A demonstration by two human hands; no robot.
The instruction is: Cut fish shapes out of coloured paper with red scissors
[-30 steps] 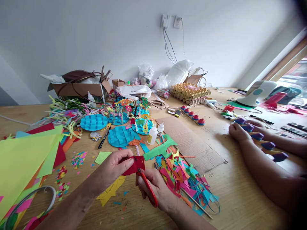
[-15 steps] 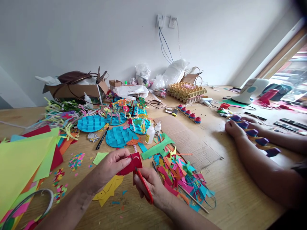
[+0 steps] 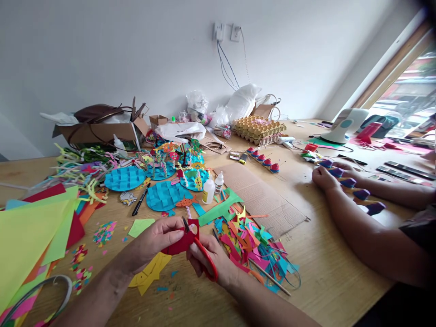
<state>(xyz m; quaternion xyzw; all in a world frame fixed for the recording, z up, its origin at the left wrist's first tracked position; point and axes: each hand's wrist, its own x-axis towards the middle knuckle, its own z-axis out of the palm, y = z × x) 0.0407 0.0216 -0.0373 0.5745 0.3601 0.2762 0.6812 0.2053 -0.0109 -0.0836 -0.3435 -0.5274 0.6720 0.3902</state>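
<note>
My left hand (image 3: 166, 236) pinches a piece of red paper (image 3: 180, 245) between thumb and fingers. In my right hand (image 3: 216, 256) are red-handled scissors (image 3: 208, 261), their dark blades crossing the paper near my left thumb. A pale curved mark shows on the paper's upper part. Below my hands lies a yellow paper cutout (image 3: 153, 272) on the wooden table. Just beyond them are a blue woven paper disc (image 3: 166, 195) and an orange paper fish (image 3: 185, 202).
Colourful paper scraps (image 3: 245, 245) are heaped right of my hands, beside flat cardboard (image 3: 259, 195). Two glue bottles (image 3: 209, 190) stand behind. Coloured sheets (image 3: 34, 227) lie left. At right, another person's forearms (image 3: 350, 218) rest around a painted egg-carton strip (image 3: 361, 194).
The scissor blades have moved up and across the red paper, which has turned in my left hand. The view has shifted slightly to the right.
</note>
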